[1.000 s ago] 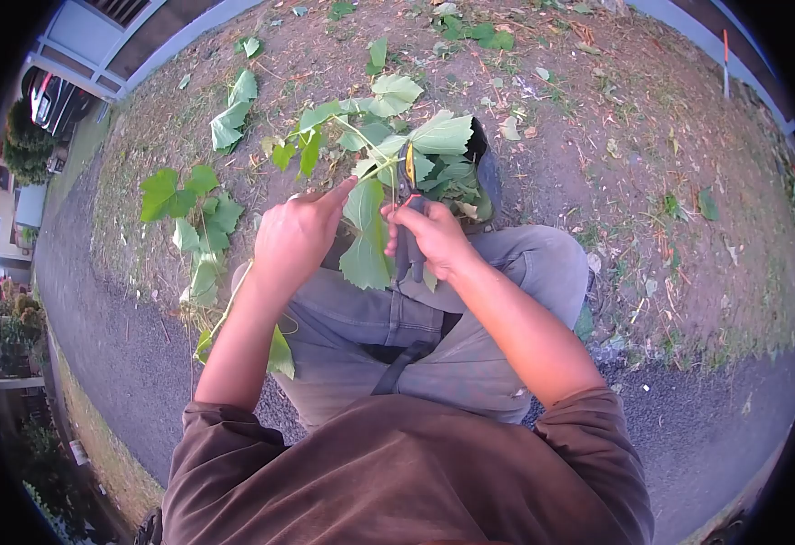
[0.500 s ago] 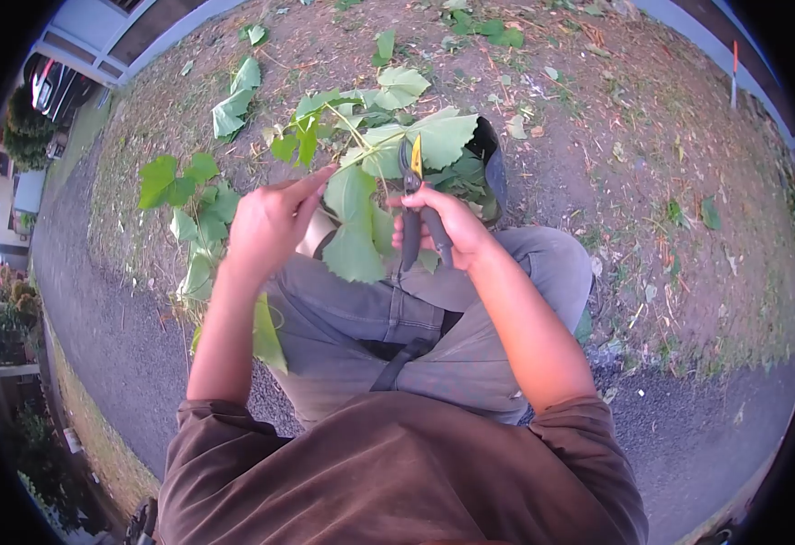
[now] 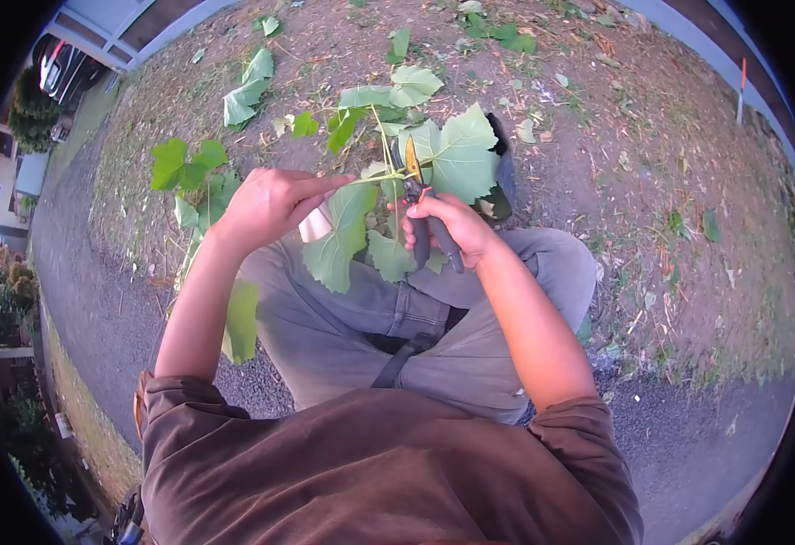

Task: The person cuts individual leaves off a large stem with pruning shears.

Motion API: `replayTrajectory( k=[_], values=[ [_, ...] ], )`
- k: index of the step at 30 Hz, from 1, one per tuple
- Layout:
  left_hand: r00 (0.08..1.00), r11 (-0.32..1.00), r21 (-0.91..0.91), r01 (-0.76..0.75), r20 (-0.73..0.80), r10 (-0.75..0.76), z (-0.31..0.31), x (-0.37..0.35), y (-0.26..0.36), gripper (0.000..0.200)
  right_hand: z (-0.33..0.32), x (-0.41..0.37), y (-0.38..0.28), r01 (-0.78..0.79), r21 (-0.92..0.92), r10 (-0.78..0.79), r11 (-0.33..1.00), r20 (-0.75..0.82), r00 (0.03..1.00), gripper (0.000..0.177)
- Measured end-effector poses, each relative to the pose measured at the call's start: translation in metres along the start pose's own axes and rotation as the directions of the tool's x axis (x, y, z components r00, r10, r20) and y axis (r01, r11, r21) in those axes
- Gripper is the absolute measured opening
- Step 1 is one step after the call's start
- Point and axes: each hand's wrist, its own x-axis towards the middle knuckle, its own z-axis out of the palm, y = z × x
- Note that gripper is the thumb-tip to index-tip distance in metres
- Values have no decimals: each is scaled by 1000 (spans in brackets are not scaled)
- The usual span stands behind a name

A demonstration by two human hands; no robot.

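The work in hand looks like trimming a leafy vine cutting, at the point of lining up a cut. Near the centre of the frame, the left hand (image 3: 275,202) pinches the end of a pale green stem (image 3: 375,179) between thumb and fingers, its index finger stretched along it. The right hand (image 3: 459,225), right of centre, is wrapped around the dark handles of the pruning shears (image 3: 423,243). Their blades point toward the top of the frame and look slightly parted; the stem runs up to them, but whether it lies between them I cannot tell. As I judge it, a clean cut calls for holding the stem steady, seating it deep in the blades and keeping the left fingertips well clear.

One broad leaf (image 3: 466,154) spreads just right of the blades, and another leaf (image 3: 338,245) hangs below the stem, over the lap.

Behind the broad leaf, right of the upper centre, stands a dark container (image 3: 506,170). The leaf covers much of its mouth, so its contents cannot be made out. Loose leaves (image 3: 250,88) lie on the ground (image 3: 597,145) at upper left.
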Motion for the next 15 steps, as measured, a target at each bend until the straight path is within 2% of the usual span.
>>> replayTrajectory(
  k=[3,5,7,9,10,12,13,15],
  values=[
    [999,997,-62,-45,2,45,0,23,-10,36,-9,1,-2,42,-17,-42,999,-6,999,38],
    [996,988,-133,-83,22,86,0,38,-20,36,-14,3,-1,45,92,-44,995,-23,999,34],
    [994,985,-153,-79,56,89,-2,51,-21,39,-14,2,-1,46,116,-39,992,-68,997,32],
    [993,988,-150,26,122,-8,-5,62,-19,38,-13,4,-1,54,139,-39,989,-109,993,29],
    [992,989,-149,22,122,-4,-2,63,-19,38,-11,5,1,96,190,-62,977,-175,983,29],
    [998,996,-65,55,13,-54,5,62,-21,35,-14,10,3,171,304,-79,937,-293,953,29],
    [999,996,-65,53,14,-52,5,58,-22,35,-18,11,4,172,305,-79,937,-295,952,29],
    [977,981,-83,175,-110,-184,3,42,-24,36,-23,12,3,311,360,-170,879,-374,912,33]
  ],
)
